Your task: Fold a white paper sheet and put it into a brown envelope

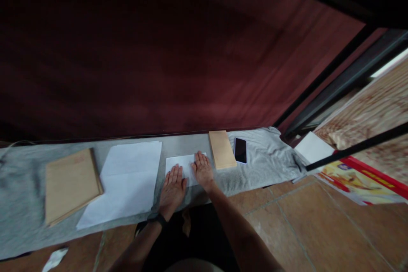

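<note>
A small piece of white paper [188, 162], perhaps folded, lies on a grey cloth [188, 142] in front of me. My left hand [173, 189] rests flat on its left part, fingers stretched out. On the right part my right hand [203, 170] also lies flat with its fingers extended. Both palms cover much of the paper. To the left are large white sheets [130, 182] with a crease across them. Just right of my right hand is a narrow stack of tan envelopes [222, 149].
Larger brown envelopes [73, 185] lie at the far left on the cloth. A phone [240, 151] with a dark screen is beside the tan stack. A dark red panel [191, 72] rises behind. At right stand a black bar [357, 146] and a red-and-yellow printed box [357, 178].
</note>
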`<state>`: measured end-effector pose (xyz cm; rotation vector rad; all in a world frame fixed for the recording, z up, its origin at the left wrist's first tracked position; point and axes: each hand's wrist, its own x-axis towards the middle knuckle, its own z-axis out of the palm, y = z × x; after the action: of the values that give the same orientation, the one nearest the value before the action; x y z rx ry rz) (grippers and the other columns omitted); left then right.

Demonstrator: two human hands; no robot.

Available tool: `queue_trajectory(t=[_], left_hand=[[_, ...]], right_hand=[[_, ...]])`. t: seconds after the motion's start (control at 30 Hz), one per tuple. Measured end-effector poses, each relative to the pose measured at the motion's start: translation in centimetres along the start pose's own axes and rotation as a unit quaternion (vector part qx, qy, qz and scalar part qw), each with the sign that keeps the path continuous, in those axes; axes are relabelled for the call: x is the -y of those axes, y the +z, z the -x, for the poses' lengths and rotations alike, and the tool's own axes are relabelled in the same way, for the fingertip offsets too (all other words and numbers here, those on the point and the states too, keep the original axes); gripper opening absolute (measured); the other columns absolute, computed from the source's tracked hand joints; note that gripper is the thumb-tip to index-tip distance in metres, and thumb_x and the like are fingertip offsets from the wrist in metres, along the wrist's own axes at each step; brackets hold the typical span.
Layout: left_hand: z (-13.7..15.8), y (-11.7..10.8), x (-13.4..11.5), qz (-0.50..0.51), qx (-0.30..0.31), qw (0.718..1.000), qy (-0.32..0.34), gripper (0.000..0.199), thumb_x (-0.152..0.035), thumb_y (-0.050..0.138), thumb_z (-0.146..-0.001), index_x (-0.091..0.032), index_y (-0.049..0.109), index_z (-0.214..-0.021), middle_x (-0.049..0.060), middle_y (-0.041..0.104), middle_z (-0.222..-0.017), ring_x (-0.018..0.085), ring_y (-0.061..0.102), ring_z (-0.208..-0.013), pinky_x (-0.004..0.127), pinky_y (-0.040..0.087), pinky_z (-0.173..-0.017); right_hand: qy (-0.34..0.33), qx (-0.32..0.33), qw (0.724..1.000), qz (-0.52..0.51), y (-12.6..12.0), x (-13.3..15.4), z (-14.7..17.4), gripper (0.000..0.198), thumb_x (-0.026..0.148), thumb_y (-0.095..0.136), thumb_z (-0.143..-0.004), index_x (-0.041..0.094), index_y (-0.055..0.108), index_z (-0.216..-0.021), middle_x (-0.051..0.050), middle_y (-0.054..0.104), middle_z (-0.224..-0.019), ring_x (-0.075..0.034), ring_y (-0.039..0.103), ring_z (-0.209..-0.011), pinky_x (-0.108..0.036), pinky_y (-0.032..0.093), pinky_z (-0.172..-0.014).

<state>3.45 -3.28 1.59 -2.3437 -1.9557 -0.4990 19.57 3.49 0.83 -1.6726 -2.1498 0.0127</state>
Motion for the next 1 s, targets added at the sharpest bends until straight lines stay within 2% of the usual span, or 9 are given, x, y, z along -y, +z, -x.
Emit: queue_trajectory(t=[0.17,0.37,0.43,0.57,0.63,0.77,1.0], left_hand=[[0.0,-0.1,0.0,0.0,0.011,1.0,-0.003,0.06,-0.036,0.032,-0.098,-0.005,0.04,-0.148,0.019,0.039,-0.157,0.029,0.03,-0.149,0.048,0.028,-0.12],[-0.1,-0.1,-0.1,0.001,0.007,1.0,-0.002,0.061,-0.035,0.032,-0.097,-0.003,0.039,-0.149,0.02,0.036,-0.158,0.029,0.028,-0.15,0.049,0.027,-0.121],[0.0,-0.1,-0.1,-0.001,0.005,1.0,-0.001,0.061,-0.036,0.032,-0.097,-0.004,0.038,-0.149,0.02,0.036,-0.158,0.028,0.028,-0.15,0.049,0.026,-0.121],[0.0,-0.1,-0.1,0.005,0.011,1.0,-0.001,0.06,-0.032,0.032,-0.096,-0.003,0.039,-0.148,0.021,0.037,-0.157,0.029,0.028,-0.15,0.049,0.026,-0.121],[0.0,-0.1,-0.1,0.01,0.013,1.0,-0.001,0.059,-0.028,0.032,-0.095,-0.003,0.039,-0.148,0.02,0.038,-0.157,0.028,0.027,-0.15,0.048,0.025,-0.122],[-0.1,-0.1,-0.1,0.011,0.012,1.0,-0.005,0.059,-0.03,0.032,-0.096,-0.004,0.04,-0.148,0.019,0.039,-0.157,0.027,0.028,-0.15,0.047,0.024,-0.122],[-0.1,0.0,0.0,0.014,0.007,1.0,-0.006,0.06,-0.036,0.032,-0.097,-0.006,0.04,-0.148,0.018,0.039,-0.157,0.027,0.031,-0.149,0.046,0.025,-0.122]], right_hand=[[0.045,-0.018,0.999,0.012,0.1,-0.9,-0.4,0.057,0.038,0.034,-0.105,0.004,0.037,-0.152,-0.021,0.043,-0.153,-0.027,0.037,-0.144,-0.044,0.032,-0.117],[0.111,-0.08,0.991,0.001,0.5,0.2,-0.7,0.061,0.038,0.031,-0.105,0.001,0.031,-0.154,-0.027,0.042,-0.151,-0.034,0.044,-0.14,-0.052,0.036,-0.113],[0.099,-0.075,0.992,0.003,0.3,0.7,-0.2,0.06,0.037,0.031,-0.105,0.001,0.03,-0.154,-0.026,0.041,-0.152,-0.033,0.041,-0.142,-0.052,0.035,-0.113],[-0.009,-0.022,1.0,-0.007,-0.1,2.2,2.2,0.058,0.037,0.035,-0.105,0.008,0.03,-0.155,-0.016,0.037,-0.158,-0.026,0.034,-0.146,-0.045,0.031,-0.118],[-0.032,-0.003,0.999,-0.012,-0.1,2.9,3.4,0.058,0.038,0.037,-0.104,0.012,0.03,-0.156,-0.013,0.039,-0.157,-0.023,0.034,-0.146,-0.043,0.03,-0.119],[-0.006,-0.004,1.0,-0.007,0.1,3.3,3.8,0.057,0.04,0.039,-0.104,0.011,0.036,-0.153,-0.013,0.042,-0.156,-0.023,0.036,-0.146,-0.042,0.029,-0.119],[0.041,-0.047,0.998,0.017,-0.4,1.1,2.0,0.054,0.035,0.034,-0.106,0.005,0.039,-0.151,-0.02,0.043,-0.153,-0.028,0.039,-0.143,-0.046,0.034,-0.115]])
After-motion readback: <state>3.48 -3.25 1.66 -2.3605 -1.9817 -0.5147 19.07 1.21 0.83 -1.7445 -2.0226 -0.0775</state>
